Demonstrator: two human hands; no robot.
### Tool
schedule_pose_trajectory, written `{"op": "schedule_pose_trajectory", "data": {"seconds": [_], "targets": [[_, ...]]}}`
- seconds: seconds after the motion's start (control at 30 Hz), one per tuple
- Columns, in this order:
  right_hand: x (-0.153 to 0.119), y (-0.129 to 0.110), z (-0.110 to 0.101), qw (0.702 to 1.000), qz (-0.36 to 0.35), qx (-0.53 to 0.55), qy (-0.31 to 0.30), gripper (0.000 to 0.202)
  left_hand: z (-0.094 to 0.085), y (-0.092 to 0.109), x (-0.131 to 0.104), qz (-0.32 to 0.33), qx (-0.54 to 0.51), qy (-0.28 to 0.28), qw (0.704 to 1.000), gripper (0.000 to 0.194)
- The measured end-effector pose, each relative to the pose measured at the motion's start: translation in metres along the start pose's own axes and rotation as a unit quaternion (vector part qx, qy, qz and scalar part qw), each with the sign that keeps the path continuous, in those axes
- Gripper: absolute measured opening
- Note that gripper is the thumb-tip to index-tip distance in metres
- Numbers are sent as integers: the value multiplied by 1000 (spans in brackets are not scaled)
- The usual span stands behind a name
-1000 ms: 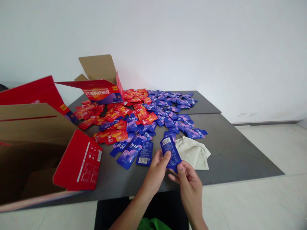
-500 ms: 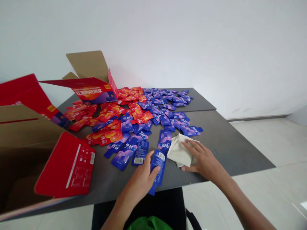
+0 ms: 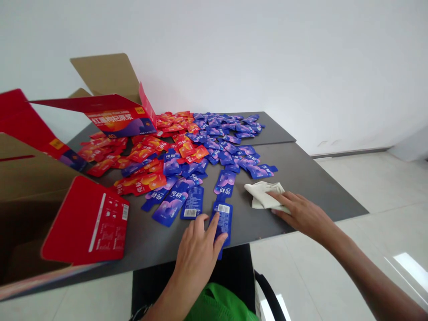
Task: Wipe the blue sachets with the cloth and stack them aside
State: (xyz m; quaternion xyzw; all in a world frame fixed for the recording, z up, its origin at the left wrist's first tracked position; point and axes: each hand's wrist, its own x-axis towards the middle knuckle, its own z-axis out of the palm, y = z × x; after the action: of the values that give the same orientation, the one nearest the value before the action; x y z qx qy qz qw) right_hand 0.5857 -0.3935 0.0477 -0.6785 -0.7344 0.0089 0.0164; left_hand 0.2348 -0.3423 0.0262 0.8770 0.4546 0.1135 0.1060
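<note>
My left hand [image 3: 198, 245] is at the table's front edge, fingers apart, its index finger touching a blue sachet [image 3: 223, 223] that lies with its barcode side up. Below that sachet, part of another blue one pokes past the edge. To the right, my right hand [image 3: 296, 209] grips a folded white cloth [image 3: 264, 195] resting on the grey table. A blue sachet [image 3: 224, 183] lies just beyond the barcode one, left of the cloth. More blue sachets [image 3: 170, 203] are spread to the left of my left hand.
Piles of red sachets [image 3: 147, 149] and blue sachets [image 3: 217, 127] cover the back of the table [image 3: 294, 169]. An open red box [image 3: 120, 122] stands at the back left. A larger open carton [image 3: 90, 223] fills the near left.
My right hand has moved right with the cloth, away from the blue sachets. My left hand's index finger has come down onto the barcode sachet. The view has shifted slightly.
</note>
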Motion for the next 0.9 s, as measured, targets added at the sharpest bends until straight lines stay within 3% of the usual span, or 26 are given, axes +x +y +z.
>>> {"op": "schedule_pose_trajectory", "data": {"seconds": [0.07,0.13,0.23,0.37,0.43,0.53,0.73,0.9], "targets": [[-11,-2,-15,998,-17,37,-38,70,3,-4,-11,43,-16,42,998,48],[-15,-8,-23,994,-18,89,-62,64,7,-8,-21,98,-37,54,993,47],[-5,-26,-16,991,35,124,-19,50,14,-12,-25,156,-44,51,986,50],[18,-47,15,988,80,72,113,61,22,-15,-20,171,-55,62,982,41],[26,-52,26,985,81,57,139,64,25,-16,-18,173,-72,74,979,34],[32,-52,31,987,72,61,129,60,28,-17,-17,180,-90,97,975,31],[36,-47,20,989,12,104,103,47,27,-23,-24,209,-118,124,963,21],[33,-39,8,982,53,124,131,45,30,-30,-35,223,-140,129,956,22]]}}
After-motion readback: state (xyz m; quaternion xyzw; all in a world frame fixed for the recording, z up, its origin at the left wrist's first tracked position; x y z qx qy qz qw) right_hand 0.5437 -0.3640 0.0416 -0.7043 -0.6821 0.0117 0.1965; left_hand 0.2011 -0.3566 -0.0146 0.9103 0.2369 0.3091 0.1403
